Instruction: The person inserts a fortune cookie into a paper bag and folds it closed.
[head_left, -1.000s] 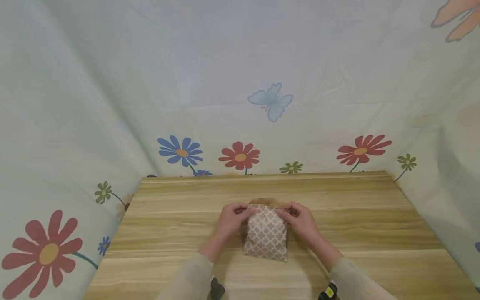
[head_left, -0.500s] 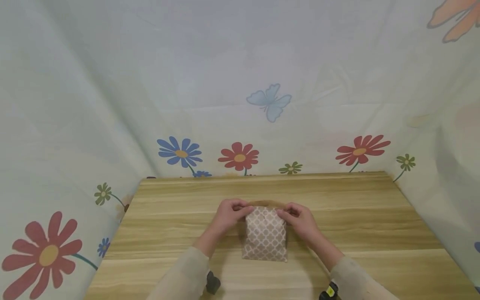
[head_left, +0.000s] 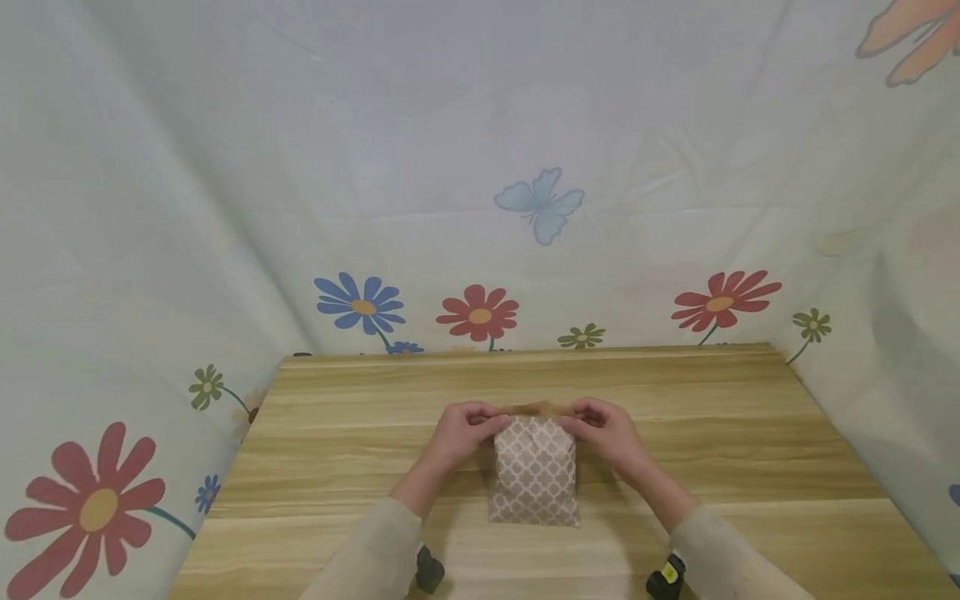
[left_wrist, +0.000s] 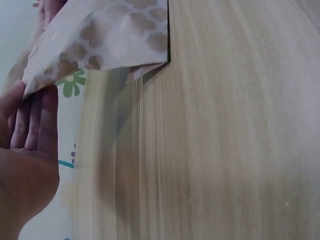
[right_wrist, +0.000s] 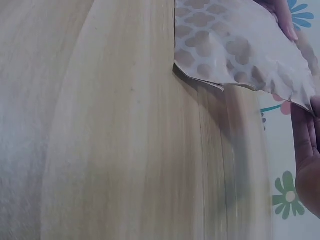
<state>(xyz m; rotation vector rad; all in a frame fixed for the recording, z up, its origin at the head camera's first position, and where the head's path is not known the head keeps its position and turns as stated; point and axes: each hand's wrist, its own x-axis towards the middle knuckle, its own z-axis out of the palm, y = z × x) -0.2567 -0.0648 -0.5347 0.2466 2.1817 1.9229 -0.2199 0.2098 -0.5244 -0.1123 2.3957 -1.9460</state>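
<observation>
A small paper bag (head_left: 534,477) with a brown-and-white lattice pattern stands on the wooden table (head_left: 735,433), its brown inside showing at the open top. My left hand (head_left: 463,429) pinches the bag's top left corner and my right hand (head_left: 602,429) pinches the top right corner. In the left wrist view the patterned bag (left_wrist: 107,37) hangs above my left hand (left_wrist: 27,150), whose fingers (left_wrist: 35,117) touch its edge. The right wrist view shows the bag (right_wrist: 235,50) with my right hand (right_wrist: 305,145) at its corner.
A flower-and-butterfly printed cloth (head_left: 480,167) walls in the table at the back and on both sides. Bare wood lies to the left and right of the bag. Wrist-worn cameras (head_left: 429,571) show at the bottom edge.
Both hands have kept hold of the bag's top corners. The bag has shifted slightly and its top edge is pulled a little wider.
</observation>
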